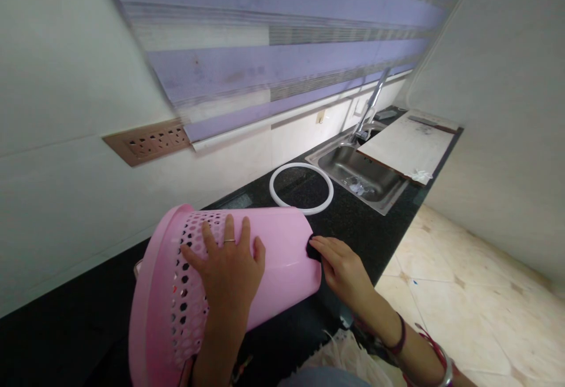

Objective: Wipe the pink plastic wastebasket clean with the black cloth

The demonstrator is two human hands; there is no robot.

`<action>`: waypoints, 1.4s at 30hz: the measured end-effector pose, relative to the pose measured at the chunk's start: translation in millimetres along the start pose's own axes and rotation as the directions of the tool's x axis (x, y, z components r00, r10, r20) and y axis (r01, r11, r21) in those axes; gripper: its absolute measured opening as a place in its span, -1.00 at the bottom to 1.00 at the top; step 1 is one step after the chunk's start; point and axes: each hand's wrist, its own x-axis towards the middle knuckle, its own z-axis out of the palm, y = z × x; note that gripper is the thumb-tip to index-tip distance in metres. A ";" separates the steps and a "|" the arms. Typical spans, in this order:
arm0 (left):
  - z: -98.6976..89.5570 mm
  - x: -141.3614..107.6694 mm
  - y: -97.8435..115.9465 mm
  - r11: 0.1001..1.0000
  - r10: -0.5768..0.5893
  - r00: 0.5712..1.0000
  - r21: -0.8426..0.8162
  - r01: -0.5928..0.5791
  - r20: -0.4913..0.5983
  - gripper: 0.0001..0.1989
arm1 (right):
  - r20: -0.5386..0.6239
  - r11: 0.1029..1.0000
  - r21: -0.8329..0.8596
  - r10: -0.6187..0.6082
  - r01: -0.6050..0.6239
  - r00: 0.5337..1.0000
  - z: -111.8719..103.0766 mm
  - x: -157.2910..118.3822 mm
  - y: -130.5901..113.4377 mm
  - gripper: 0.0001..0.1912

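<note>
- Dim on my left: the counter (57, 340) is near black.
- Floor (463, 293) brighter on my right.
- Soft sheen on the basket (278, 269).
- Blind (282, 69) blurred, edges stretched.

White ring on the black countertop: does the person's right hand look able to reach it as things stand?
Probably yes: the white ring lies near the right hand, and nothing visible blocks the way past the pink perforated basket's base. The hand would likely first leave the small black piece.

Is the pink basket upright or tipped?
Tipped: the pink basket lies on its side, its wide rim facing left, the left hand spread over it.
</note>
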 end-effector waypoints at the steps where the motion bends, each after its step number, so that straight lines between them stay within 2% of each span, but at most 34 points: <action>1: 0.3 -0.1 -0.1 1.000 -0.003 1.000 -0.006 0.003 -0.004 -0.60 | 0.004 1.000 -0.001 -0.001 0.001 1.000 -0.3 -0.1 0.1 -0.56; 11: -1.0 1.6 0.6 1.000 -0.005 1.000 -0.014 0.005 0.006 -0.60 | -0.001 0.998 0.045 0.033 -0.033 0.999 0.2 3.3 -0.1 -0.58; 17: 0.0 -1.9 0.5 1.000 0.005 1.000 0.011 -0.004 -0.012 -0.60 | -0.023 1.000 0.009 0.016 -0.015 1.000 1.2 6.9 0.3 -0.59; 24: -0.7 -1.1 0.9 1.000 0.003 1.000 0.007 -0.003 -0.004 -0.60 | 0.001 0.998 -0.032 -0.057 0.057 0.998 -1.5 10.7 0.5 -0.61; 30: -6.8 0.1 2.1 1.000 0.007 0.999 0.026 -0.008 0.044 -0.58 | 0.010 0.999 -0.027 -0.020 0.020 1.000 -2.6 13.4 -1.5 -0.58; 42: -1.5 0.5 2.2 0.999 -0.006 1.000 0.037 0.005 0.026 -0.58 | 0.028 1.000 0.020 -0.011 0.010 1.000 -3.6 10.6 0.7 -0.61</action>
